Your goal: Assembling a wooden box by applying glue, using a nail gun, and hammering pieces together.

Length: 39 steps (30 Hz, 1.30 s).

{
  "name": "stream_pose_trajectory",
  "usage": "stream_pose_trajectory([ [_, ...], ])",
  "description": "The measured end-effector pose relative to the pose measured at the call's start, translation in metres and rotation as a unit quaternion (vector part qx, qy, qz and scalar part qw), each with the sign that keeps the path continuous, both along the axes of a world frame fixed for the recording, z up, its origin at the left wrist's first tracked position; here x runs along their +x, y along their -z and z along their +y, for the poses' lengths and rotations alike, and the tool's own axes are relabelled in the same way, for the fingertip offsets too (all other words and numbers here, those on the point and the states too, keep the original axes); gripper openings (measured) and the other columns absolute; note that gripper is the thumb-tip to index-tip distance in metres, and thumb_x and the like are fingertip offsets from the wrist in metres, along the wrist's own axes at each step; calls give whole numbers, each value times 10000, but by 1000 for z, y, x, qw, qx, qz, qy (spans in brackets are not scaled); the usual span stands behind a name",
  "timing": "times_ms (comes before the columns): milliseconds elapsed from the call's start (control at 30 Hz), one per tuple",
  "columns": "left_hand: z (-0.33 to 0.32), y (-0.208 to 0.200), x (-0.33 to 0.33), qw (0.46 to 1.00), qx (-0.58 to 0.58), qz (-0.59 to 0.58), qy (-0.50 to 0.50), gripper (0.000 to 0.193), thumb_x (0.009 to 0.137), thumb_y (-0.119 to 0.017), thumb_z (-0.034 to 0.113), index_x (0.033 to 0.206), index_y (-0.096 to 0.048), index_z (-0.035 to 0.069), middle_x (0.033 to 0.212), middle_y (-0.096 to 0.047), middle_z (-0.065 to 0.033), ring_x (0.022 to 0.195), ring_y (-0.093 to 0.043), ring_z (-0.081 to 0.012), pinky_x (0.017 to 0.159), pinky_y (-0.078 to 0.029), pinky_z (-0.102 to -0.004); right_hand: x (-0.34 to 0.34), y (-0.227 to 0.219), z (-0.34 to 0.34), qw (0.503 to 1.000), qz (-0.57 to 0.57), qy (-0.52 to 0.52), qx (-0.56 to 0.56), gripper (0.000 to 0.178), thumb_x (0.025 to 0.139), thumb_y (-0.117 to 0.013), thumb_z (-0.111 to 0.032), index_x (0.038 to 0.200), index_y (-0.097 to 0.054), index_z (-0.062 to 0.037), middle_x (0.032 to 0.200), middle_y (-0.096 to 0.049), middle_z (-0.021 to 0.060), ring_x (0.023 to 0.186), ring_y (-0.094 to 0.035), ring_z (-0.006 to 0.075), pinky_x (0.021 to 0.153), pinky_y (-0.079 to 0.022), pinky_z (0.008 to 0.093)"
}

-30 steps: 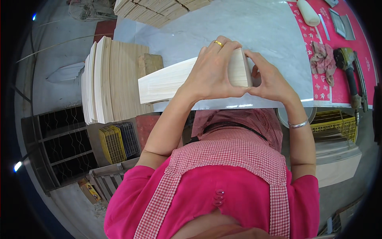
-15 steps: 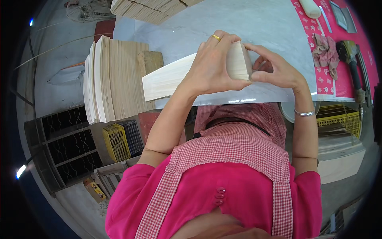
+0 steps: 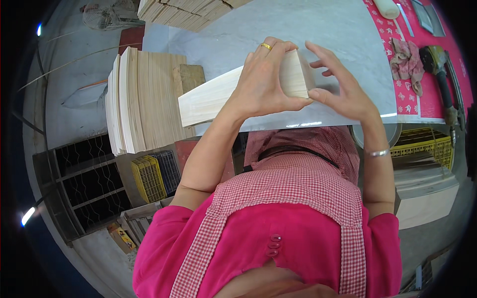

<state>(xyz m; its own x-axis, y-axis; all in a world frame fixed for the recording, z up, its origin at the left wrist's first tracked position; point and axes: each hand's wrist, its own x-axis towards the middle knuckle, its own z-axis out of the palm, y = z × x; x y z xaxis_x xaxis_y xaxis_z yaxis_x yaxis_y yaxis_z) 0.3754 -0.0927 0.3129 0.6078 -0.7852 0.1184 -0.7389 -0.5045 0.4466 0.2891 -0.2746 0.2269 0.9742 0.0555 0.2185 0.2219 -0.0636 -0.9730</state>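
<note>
A long pale wooden board (image 3: 208, 102) is held above the near edge of a grey marble table (image 3: 328, 30). My left hand (image 3: 266, 82), with a gold ring on one finger, grips the board's right end from above. My right hand (image 3: 343, 89) touches that same end with its thumb while its fingers are spread apart. A silver bangle sits on my right wrist.
A stack of thin wooden boards (image 3: 144, 97) stands on edge at the left. More boards (image 3: 189, 10) lie at the table's far end. A pink cloth (image 3: 422, 74) at the right carries a rag (image 3: 407, 57) and a power tool (image 3: 439, 64). Yellow crates (image 3: 149, 176) sit below.
My right hand has opened its fingers and loosened from the board's end. The board has tilted slightly and sits a little lower in view.
</note>
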Motion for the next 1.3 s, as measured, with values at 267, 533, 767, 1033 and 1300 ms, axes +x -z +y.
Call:
stream_pose_trajectory([
  [267,5,-3,2,1000,3,-9,2,849,520,-862,361,1211,-522,5,1127,-534,-155,1035,-546,-336,887,-436,-424,-49,-14,45,990,-90,108,-13,486,896,-571,-73,1375,-510,-19,1406,-483,166,1217,-517,318,1017,-416,397],
  [533,4,-3,1,1000,15,-2,2,866,524,-871,372,1221,-516,-3,1130,-529,-164,1041,-541,-337,899,-439,-420,-40,12,67,940,-204,264,-72,464,730,-674,84,1185,-639,-5,1137,-640,125,988,-603,294,896,-466,367],
  [767,5,-2,-1,1000,5,-7,3,875,505,-858,387,1209,-515,-4,1125,-525,-173,1041,-529,-344,900,-418,-431,-35,16,81,880,-250,392,-100,385,655,-711,98,1018,-669,-22,983,-642,84,848,-589,258,754,-453,346],
  [1033,4,-6,2,999,27,-22,13,862,527,-892,349,1219,-517,-2,1120,-532,-157,1037,-545,-311,879,-471,-396,-32,12,78,875,-271,386,-114,399,631,-704,113,1008,-672,-13,942,-641,76,830,-582,247,744,-452,350],
  [1300,4,-3,4,999,8,-33,23,828,520,-887,336,1193,-542,0,1108,-543,-150,1021,-554,-306,865,-481,-397,-34,16,70,918,-223,315,-85,541,648,-705,75,1172,-610,-14,1109,-620,132,967,-585,310,838,-475,384],
])
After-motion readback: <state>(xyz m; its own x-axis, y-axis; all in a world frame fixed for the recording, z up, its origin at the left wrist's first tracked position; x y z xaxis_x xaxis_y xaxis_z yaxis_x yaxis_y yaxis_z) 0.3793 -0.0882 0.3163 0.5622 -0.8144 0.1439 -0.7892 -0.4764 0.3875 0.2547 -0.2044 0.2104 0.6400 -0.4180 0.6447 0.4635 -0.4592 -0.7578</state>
